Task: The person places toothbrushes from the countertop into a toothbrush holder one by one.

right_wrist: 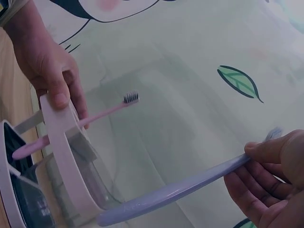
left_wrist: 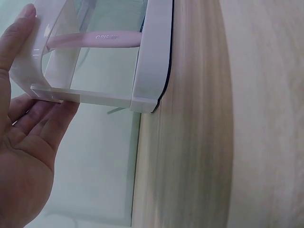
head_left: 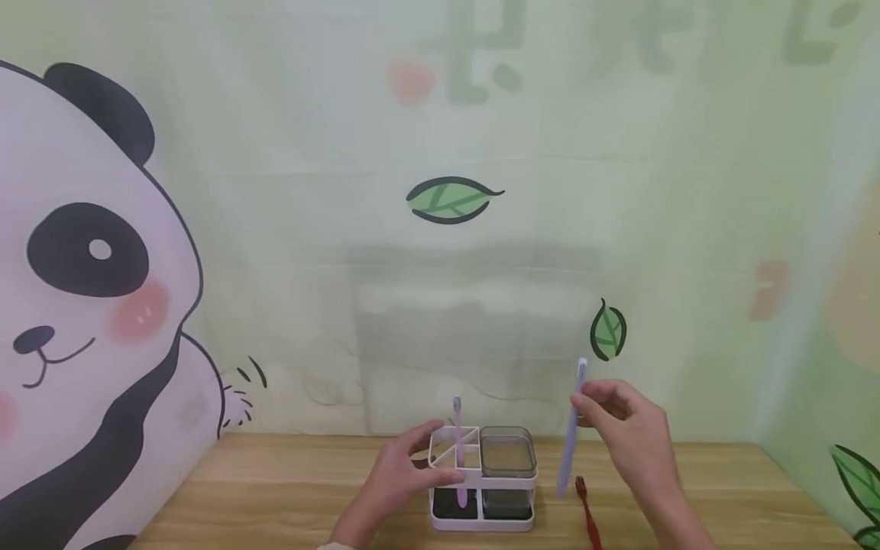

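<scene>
A white toothbrush holder (head_left: 484,525) with divided slots and a clear cup (head_left: 509,452) stands on the wooden table. My left hand (head_left: 406,466) grips its upper left side, thumb in front and fingers behind. Inside a left slot a pink toothbrush (head_left: 462,496) stands upright, bristles up; its handle (left_wrist: 109,39) shows through the open side in the left wrist view. To the right of the holder, my right hand (head_left: 629,428) pinches a blue-purple toothbrush (head_left: 570,451) near its head, the handle end hanging down. In the right wrist view that toothbrush (right_wrist: 166,194) points toward the holder.
A dark red toothbrush-like or fork-like item (head_left: 587,512) lies on the table (head_left: 275,489) below the right hand. Behind the table hangs a green cloth backdrop (head_left: 296,191) printed with a panda and leaves.
</scene>
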`<action>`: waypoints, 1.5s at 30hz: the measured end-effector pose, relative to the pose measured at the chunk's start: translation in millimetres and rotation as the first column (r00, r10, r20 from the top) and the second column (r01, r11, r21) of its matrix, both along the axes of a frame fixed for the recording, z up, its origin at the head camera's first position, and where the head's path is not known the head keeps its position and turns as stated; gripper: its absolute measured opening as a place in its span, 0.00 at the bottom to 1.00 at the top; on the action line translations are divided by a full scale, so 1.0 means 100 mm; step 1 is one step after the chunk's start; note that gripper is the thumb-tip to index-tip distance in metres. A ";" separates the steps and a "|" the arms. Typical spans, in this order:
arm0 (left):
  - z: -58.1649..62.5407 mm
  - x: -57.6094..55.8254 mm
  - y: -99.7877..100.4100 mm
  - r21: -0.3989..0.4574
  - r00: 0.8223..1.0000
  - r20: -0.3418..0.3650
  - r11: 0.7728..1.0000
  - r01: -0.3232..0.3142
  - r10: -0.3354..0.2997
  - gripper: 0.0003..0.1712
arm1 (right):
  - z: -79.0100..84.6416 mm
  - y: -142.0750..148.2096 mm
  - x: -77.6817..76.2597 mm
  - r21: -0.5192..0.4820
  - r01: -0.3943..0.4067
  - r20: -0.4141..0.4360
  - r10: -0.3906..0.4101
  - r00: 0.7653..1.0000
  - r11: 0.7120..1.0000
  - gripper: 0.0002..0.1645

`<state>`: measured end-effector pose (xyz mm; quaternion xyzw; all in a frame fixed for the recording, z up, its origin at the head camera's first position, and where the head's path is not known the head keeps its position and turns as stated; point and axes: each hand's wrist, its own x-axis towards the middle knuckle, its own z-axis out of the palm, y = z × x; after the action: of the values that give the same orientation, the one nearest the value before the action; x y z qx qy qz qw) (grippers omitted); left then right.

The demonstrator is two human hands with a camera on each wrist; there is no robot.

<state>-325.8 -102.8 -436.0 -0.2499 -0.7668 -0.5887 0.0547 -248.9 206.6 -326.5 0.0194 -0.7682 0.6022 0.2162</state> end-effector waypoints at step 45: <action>0.00 0.01 0.03 -0.003 1.000 -0.015 1.000 -0.014 0.014 0.48 | -0.13 -0.87 -0.32 -0.202 -0.071 -0.206 0.029 0.978 0.977 0.14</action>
<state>-324.5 -100.2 -436.0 -0.2489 -0.7689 -0.5854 0.0641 -281.2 120.0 -339.6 0.0770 -0.6745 0.6794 0.2785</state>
